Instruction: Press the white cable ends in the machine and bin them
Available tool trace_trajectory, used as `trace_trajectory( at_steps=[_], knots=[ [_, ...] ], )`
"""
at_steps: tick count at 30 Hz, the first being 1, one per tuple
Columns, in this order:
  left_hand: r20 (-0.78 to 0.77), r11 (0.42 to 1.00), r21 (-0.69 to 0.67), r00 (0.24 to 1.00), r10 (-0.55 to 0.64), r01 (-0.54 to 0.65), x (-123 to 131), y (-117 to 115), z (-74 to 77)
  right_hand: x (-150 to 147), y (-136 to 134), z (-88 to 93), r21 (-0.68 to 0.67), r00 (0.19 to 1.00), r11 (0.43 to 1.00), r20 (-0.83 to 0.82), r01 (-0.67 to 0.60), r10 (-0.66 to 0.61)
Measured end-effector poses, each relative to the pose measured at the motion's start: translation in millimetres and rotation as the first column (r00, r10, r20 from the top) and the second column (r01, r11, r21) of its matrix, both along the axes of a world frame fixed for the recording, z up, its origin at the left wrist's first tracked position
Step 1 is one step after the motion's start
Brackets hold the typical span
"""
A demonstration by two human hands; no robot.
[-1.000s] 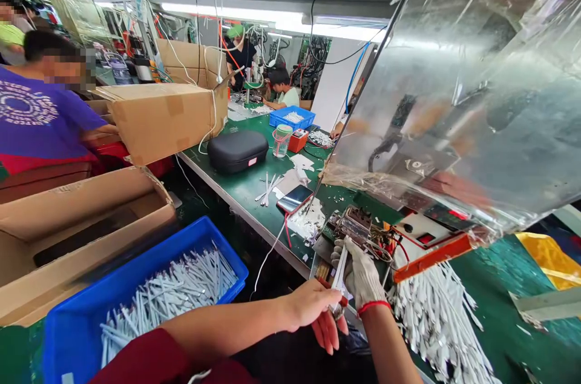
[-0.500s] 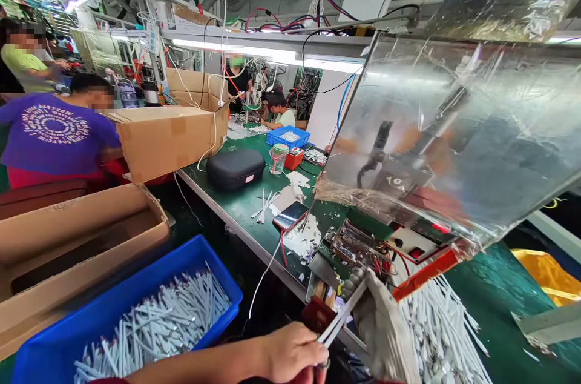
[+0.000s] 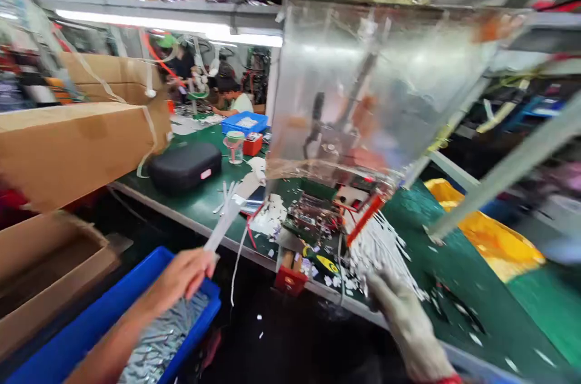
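My bare left hand (image 3: 193,270) is closed on one end of a white strip (image 3: 223,221) that points up and away over the table edge. Below that hand is a blue bin (image 3: 154,257) holding many pale strips (image 3: 157,338). My right hand (image 3: 394,296), in a whitish glove, is at the near ends of a pile of white strips (image 3: 379,244) on the green table. Its fingers are blurred, and whether they grip a strip is unclear.
A clear plastic shield (image 3: 336,93) hangs over a small machine (image 3: 315,214). A black case (image 3: 185,167), a jar (image 3: 235,148) and a phone (image 3: 254,199) lie left of it. Cardboard boxes (image 3: 82,148) stand left, pliers (image 3: 458,305) right. A person (image 3: 236,99) sits beyond.
My left hand has moved left with the strip, over the blue bin. My gloved right hand has left the strip and moved right to the pile. The view has turned right.
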State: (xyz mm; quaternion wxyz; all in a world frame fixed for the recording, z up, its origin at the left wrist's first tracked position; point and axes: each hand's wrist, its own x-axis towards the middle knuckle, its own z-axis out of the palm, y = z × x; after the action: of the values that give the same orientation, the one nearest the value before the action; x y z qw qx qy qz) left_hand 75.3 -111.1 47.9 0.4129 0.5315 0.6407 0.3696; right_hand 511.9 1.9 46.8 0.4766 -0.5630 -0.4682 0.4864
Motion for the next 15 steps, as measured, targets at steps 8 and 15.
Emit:
trace_trajectory(
  at_steps=[8, 15],
  knots=[
    [-0.812, 0.982, -0.149, 0.582, -0.054, -0.117, -60.6, 162.8, -19.2, 38.1, 4.6, -2.4, -0.021, 0.852, 0.997, 0.521, 0.078, -0.056],
    [-0.857, 0.961, -0.109, 0.514, 0.040, -0.255, -53.9, 147.4, -43.5, 86.2, 87.9, 8.0, 0.020, 0.586, 0.988, 0.803, 0.151, -0.105]
  ],
)
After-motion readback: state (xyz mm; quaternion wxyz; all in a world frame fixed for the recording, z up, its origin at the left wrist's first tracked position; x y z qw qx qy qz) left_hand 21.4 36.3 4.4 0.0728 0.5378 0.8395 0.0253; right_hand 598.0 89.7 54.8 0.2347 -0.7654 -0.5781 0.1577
